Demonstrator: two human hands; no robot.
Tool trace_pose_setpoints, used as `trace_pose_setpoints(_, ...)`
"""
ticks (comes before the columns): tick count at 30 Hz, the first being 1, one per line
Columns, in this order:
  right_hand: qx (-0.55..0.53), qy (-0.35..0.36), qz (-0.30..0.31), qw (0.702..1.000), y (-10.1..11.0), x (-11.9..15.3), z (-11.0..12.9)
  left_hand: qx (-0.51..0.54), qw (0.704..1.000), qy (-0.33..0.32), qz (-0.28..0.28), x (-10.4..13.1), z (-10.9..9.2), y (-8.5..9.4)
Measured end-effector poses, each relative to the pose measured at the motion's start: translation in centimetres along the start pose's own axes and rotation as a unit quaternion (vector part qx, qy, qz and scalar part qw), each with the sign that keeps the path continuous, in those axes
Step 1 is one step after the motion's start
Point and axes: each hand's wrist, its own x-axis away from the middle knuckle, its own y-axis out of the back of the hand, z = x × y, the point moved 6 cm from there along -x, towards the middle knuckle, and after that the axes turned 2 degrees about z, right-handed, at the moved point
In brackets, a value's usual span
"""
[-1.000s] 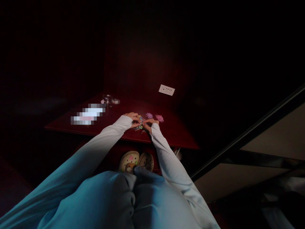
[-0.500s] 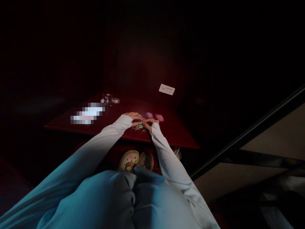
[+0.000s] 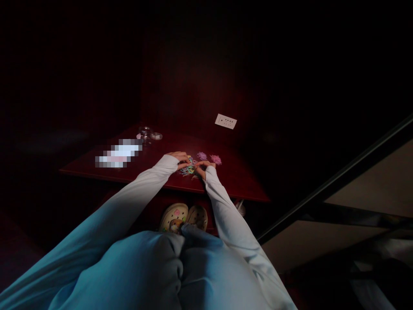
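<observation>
A loose pile of thin, multicoloured bands (image 3: 190, 170), looking like small rubber bands, lies near the front edge of the dark red table (image 3: 171, 181). At the pile's left side is my left hand (image 3: 180, 159), thumb and fingertips drawn close together. My right hand (image 3: 204, 166) is at the pile's right side, its fingers bent in a pinch. Anything between either set of fingertips is too small to make out. Just behind my right hand lie a purple bunch of bands (image 3: 201, 156) and a pink bunch (image 3: 216, 159).
A clear jar (image 3: 146, 134) stands at the back left, beside a round lid (image 3: 156, 136). Left of my hands lies a bright, pixelated object (image 3: 121, 154). A white wall socket (image 3: 226, 121) is behind the table. Beneath the front edge are light clogs (image 3: 174, 216).
My left hand has drawn back slightly to the left, away from my right fingertips, exposing more of the multicoloured pile. My right hand stays almost where it was.
</observation>
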Motion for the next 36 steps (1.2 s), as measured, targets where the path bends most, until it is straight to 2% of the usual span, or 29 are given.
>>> trace_pose_setpoints(10,-0.035,-0.008,-0.033,0.999,0.0,-0.3,-1.0,-0.032,0.998,0.059,-0.009,-0.1,-0.2,0.7)
trace_pose_setpoints(18,-0.051,-0.024,-0.051,0.997,0.5,-0.4,-1.1,-0.045,0.998,0.047,-0.024,0.1,-1.1,1.2)
trace_pose_setpoints(23,-0.04,0.013,-0.03,0.999,0.0,-0.2,-0.3,-0.026,0.999,0.025,-0.004,0.0,-1.7,1.1)
trace_pose_setpoints(33,-0.031,0.022,0.002,0.999,0.0,0.1,0.3,-0.005,1.0,-0.01,-0.006,-0.2,-0.3,-0.2)
trace_pose_setpoints(36,-0.042,0.008,-0.011,0.999,0.0,0.1,0.1,0.001,1.0,-0.011,-0.007,-0.2,-0.3,-0.3)
